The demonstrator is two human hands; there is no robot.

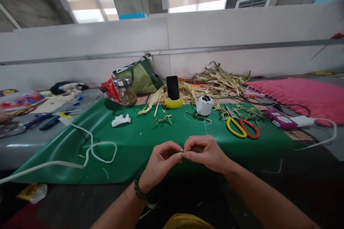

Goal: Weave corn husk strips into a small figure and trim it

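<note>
My left hand (161, 162) and my right hand (205, 152) meet at the near edge of the green mat (134, 143). Both are pinched on a small pale straw strip (182, 154) held between their fingertips. A green bead bracelet (139, 189) is on my left wrist. Beyond the hands lie scissors with yellow and red handles (242, 127), a white thread spool (204, 105) and a heap of dried husk leaves (220, 78).
A phone (172, 87) stands in a yellow holder. A glass jar (125, 91), a green bag (141, 75), a crumpled tissue (120, 120), a white cable (91, 150), a pink knitted mat (301, 94) and a pink device (279, 118) sit around. Tools lie at left (40, 120).
</note>
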